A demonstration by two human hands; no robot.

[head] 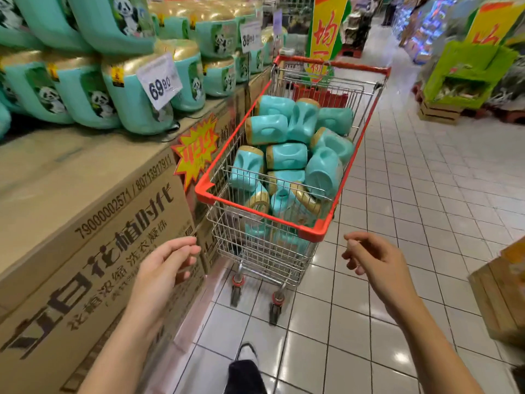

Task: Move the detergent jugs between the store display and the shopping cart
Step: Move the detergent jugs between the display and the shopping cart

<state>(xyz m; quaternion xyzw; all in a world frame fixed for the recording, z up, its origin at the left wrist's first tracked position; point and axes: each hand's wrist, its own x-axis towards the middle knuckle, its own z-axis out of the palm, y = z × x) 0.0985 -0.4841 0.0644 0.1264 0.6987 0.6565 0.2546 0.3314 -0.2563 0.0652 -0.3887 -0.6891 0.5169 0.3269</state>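
Two empty hands, left [167, 265] and right [369, 260], fingers slack, near cart rim [264, 216], tile aisle [426, 194] alongside.

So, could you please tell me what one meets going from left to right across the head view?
69.90 price tag → shopping cart holding detergent jugs → green display stand.

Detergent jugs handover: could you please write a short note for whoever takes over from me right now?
Hands: left hand empty, fingers relaxed, beside the cardboard boxes; right hand empty, fingers loosely curled, just short of the shopping cart.
Things: cart jugs lie heaped on their sides; display jugs are stacked on the boxes at left.
Done: the cart is well filled.
Left: this view does not show which way the jugs are going; probably reach for the next one.
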